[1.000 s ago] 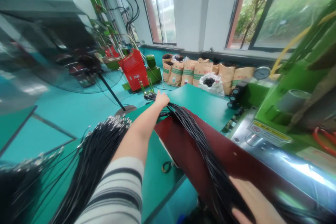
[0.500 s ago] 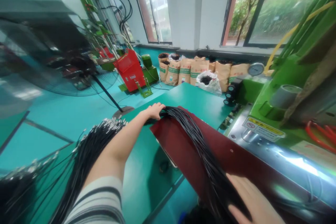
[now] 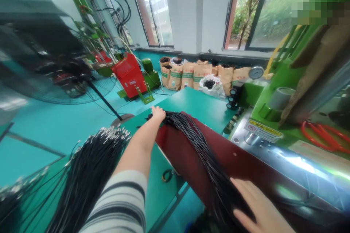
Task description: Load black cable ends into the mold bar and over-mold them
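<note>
A long bundle of black cables (image 3: 201,145) lies across a dark red board (image 3: 177,145). My left hand (image 3: 158,113) is wrapped round the bundle's far end, over the green table (image 3: 191,100). At the near end my right hand (image 3: 257,205) is curved round the cables, thumb on one side and fingers on the other. More black cables with silvery tips (image 3: 93,160) lie on the green surface to the left of my left arm. A small dark coil (image 3: 167,176) rests on the green surface beside the board.
A green machine (image 3: 287,91) with a metal bed (image 3: 246,136) and red-handled scissors (image 3: 325,136) stands at the right. A large fan (image 3: 68,72) is at the left. Beyond the table are a red machine (image 3: 129,74) and paper sacks (image 3: 188,74) by the wall.
My left hand has shifted slightly left with the cable end, and its forearm is now more upright. The view has moved a little, showing the small coil more clearly.
</note>
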Available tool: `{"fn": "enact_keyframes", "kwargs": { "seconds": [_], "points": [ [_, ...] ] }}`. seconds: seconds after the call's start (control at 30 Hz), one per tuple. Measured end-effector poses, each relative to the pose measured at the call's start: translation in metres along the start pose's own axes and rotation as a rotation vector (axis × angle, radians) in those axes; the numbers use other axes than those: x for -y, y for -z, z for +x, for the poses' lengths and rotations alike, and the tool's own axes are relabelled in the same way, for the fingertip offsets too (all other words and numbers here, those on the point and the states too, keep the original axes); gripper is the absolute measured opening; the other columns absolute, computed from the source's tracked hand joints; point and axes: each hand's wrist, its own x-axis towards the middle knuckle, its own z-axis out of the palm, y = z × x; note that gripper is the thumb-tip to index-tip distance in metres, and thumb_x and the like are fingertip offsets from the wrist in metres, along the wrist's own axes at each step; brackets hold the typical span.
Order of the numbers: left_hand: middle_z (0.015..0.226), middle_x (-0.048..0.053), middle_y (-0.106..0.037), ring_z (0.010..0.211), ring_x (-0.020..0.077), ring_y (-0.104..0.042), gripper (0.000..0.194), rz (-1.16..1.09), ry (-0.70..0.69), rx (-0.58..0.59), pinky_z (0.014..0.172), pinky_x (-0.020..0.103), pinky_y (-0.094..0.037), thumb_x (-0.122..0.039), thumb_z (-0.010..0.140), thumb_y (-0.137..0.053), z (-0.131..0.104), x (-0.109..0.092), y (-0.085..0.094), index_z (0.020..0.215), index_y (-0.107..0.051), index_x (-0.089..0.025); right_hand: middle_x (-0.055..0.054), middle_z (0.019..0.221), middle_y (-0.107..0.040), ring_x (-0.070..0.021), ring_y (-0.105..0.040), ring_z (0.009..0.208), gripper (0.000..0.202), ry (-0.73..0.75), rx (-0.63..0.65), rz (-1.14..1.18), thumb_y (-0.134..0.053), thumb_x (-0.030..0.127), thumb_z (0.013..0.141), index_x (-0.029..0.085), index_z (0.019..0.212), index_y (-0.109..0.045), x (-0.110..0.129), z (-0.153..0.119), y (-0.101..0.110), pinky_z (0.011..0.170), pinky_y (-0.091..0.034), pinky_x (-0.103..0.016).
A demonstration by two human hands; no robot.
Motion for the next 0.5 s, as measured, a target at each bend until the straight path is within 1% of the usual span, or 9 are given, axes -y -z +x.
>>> {"fn": "enact_keyframes", "kwargs": {
  "seconds": [0.1,0.17,0.23,0.3,0.33,0.37,0.43,0.47,0.5],
  "points": [
    [0.117,0.018,-0.056,0.111,0.0314,-0.044,0.037,0.014,0.062,-0.089,0.085,0.053,-0.032,-0.019,0.080,-0.038,-0.010,-0.008,-0.003,0.108,-0.062,-0.020,-0.010,0.133,-0.047,-0.0256,-0.044,0.120,0.052,-0.032,0.059,0.031,-0.042,0.039,0.086,0.015,0.132,-0.043,0.000,0.001,0.000,0.099,-0.040,-0.045],
    [0.116,0.021,-0.055,0.109,0.0316,-0.046,0.039,0.020,0.075,-0.113,0.082,0.051,-0.034,-0.016,0.080,-0.035,-0.018,-0.009,0.001,0.110,-0.060,-0.016,-0.011,0.134,-0.046,-0.0260,-0.042,0.122,0.053,-0.061,0.088,0.081,-0.042,0.040,0.085,0.015,0.133,-0.042,0.004,0.003,0.003,0.101,-0.036,-0.046],
    [0.109,0.023,-0.058,0.103,0.0330,-0.049,0.039,0.029,0.059,-0.102,0.079,0.051,-0.036,-0.014,0.079,-0.034,-0.026,-0.009,0.012,0.105,-0.062,-0.011,-0.012,0.132,-0.047,-0.0265,-0.042,0.121,0.054,-0.076,0.095,0.136,-0.044,0.039,0.084,0.014,0.132,-0.042,0.010,0.006,0.011,0.102,-0.033,-0.047],
    [0.106,0.024,-0.058,0.102,0.0352,-0.050,0.038,0.046,-0.017,-0.101,0.078,0.053,-0.036,-0.013,0.077,-0.034,-0.036,-0.016,0.028,0.103,-0.062,-0.008,-0.013,0.127,-0.050,-0.0268,-0.045,0.116,0.055,-0.073,0.078,0.183,-0.050,0.037,0.081,0.012,0.129,-0.045,0.017,0.009,0.019,0.101,-0.034,-0.044],
    [0.110,0.023,-0.057,0.104,0.0352,-0.049,0.040,0.053,-0.093,-0.118,0.080,0.054,-0.036,-0.013,0.076,-0.034,-0.044,-0.024,0.037,0.108,-0.059,-0.010,-0.013,0.124,-0.053,-0.0262,-0.047,0.112,0.056,-0.061,0.067,0.204,-0.053,0.037,0.079,0.011,0.127,-0.046,0.020,0.011,0.022,0.099,-0.036,-0.042],
    [0.117,0.018,-0.055,0.110,0.0325,-0.047,0.045,0.048,-0.218,-0.148,0.085,0.052,-0.036,-0.013,0.074,-0.036,-0.054,-0.035,0.046,0.115,-0.055,-0.014,-0.013,0.118,-0.056,-0.0252,-0.050,0.106,0.055,-0.048,0.051,0.218,-0.056,0.037,0.077,0.010,0.124,-0.049,0.023,0.013,0.025,0.095,-0.039,-0.039],
    [0.131,0.011,-0.045,0.119,0.0256,-0.041,0.060,-0.102,-0.702,-0.287,0.096,0.042,-0.035,-0.010,0.068,-0.039,-0.086,-0.065,0.062,0.126,-0.045,-0.017,-0.012,0.112,-0.058,-0.0237,-0.052,0.099,0.055,-0.021,0.033,0.209,-0.059,0.040,0.075,0.009,0.120,-0.051,0.026,0.016,0.028,0.089,-0.042,-0.036],
    [0.137,0.008,-0.040,0.124,0.0232,-0.037,0.062,-0.183,-0.921,-0.335,0.101,0.039,-0.031,-0.012,0.068,-0.038,-0.107,-0.081,0.067,0.130,-0.040,-0.018,-0.013,0.112,-0.057,-0.0237,-0.052,0.097,0.056,-0.011,0.022,0.176,-0.058,0.043,0.076,0.009,0.119,-0.051,0.027,0.016,0.030,0.088,-0.042,-0.035],
    [0.140,0.005,-0.037,0.127,0.0226,-0.033,0.064,-0.228,-1.092,-0.358,0.104,0.038,-0.028,-0.014,0.069,-0.039,-0.130,-0.096,0.070,0.132,-0.037,-0.021,-0.014,0.114,-0.056,-0.0242,-0.052,0.097,0.057,-0.003,0.012,0.133,-0.056,0.045,0.077,0.008,0.120,-0.051,0.027,0.014,0.033,0.086,-0.043,-0.036]
  ]
}}
